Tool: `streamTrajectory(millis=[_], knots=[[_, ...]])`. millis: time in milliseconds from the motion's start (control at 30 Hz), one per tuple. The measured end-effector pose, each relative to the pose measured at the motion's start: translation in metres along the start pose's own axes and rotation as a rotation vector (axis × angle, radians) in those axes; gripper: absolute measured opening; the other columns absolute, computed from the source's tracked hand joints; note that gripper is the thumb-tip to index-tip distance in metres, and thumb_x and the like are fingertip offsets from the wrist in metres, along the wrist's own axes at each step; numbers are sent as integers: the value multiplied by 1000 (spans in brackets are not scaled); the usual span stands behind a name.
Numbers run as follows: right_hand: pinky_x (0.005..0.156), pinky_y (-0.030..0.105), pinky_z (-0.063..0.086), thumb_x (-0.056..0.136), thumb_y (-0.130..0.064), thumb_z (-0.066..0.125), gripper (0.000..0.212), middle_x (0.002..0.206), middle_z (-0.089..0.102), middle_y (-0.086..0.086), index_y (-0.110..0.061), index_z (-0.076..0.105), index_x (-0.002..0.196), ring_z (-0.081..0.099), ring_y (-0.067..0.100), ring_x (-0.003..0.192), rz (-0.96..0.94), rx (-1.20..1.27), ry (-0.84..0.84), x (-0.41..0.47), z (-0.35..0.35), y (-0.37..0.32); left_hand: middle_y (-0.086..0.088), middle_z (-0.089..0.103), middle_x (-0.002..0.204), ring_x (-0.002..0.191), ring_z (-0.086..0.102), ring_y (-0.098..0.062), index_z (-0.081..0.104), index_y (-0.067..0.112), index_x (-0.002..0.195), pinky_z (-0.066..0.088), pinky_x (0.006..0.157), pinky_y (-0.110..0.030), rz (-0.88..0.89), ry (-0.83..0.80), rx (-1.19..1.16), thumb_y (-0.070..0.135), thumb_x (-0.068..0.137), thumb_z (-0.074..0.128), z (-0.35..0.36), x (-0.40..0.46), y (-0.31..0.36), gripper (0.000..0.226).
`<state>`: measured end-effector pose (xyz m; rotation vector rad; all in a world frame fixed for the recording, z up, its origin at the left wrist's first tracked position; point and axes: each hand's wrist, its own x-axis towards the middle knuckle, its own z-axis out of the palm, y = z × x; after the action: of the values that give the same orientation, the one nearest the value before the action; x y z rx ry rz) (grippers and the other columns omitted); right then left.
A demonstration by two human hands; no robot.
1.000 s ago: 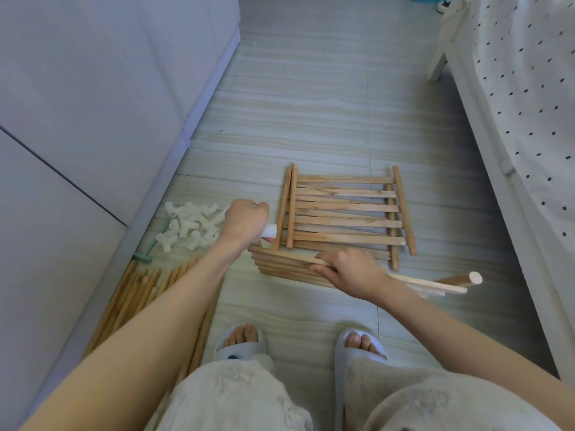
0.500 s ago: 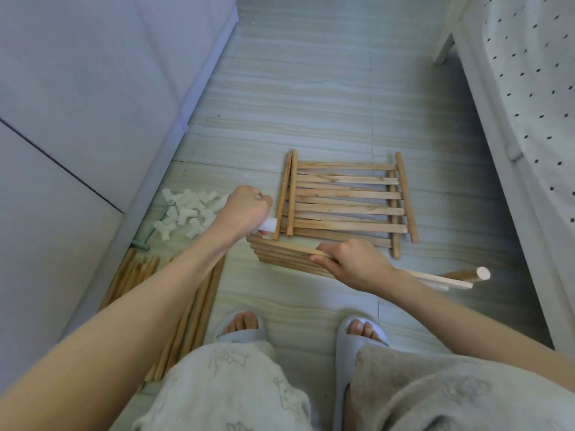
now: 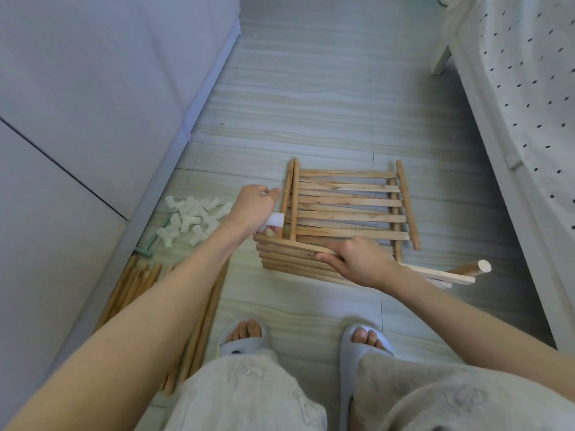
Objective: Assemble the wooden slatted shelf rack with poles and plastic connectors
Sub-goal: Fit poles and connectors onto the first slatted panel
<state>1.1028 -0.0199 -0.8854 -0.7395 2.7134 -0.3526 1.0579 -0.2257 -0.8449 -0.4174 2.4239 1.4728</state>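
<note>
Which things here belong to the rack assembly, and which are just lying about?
Job:
- left hand gripping white connector
- right hand holding slatted panel
- flat slatted panel
- connector pile
- loose poles

Lying about:
- bed with dotted cover
- cabinet
- green tool, purpose unclear

Slat panel bare matt wood; connector smooth white plastic.
</note>
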Motion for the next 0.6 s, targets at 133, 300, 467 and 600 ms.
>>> streamTrajectory(millis=[133,300,467,600], knots=[[63,33,38,95,-53,33,34,71,53,1,-25,41,78,58,30,79,14,18,22,11,-6,7,-5,69,79,72,66,-17,56,14,90,43,57,-29,-96,-139,-530,55,96,32,-7,17,-6,48],[62,34,43,94,-54,32,32,68,50,-7,-28,47,83,57,23,74,7,46,25,21,-7,16,-14,63,106,87,60,-23,52,2,121,50,74,-32,-253,135,-398,18,102,34,-15,33,-103,31],[59,32,40,85,-64,20,56,66,52,-9,-25,59,91,57,20,71,-9,35,87,28,-7,24,-16,58,119,115,52,-33,54,-4,121,38,89,-31,-345,149,194,0,92,45,-6,24,-204,30],[57,30,32,88,-60,27,48,65,52,-10,-26,60,90,59,22,74,-7,-14,108,30,-4,26,-22,52,125,113,51,-35,48,-2,124,42,91,-39,-323,87,517,11,93,52,6,15,-240,34]])
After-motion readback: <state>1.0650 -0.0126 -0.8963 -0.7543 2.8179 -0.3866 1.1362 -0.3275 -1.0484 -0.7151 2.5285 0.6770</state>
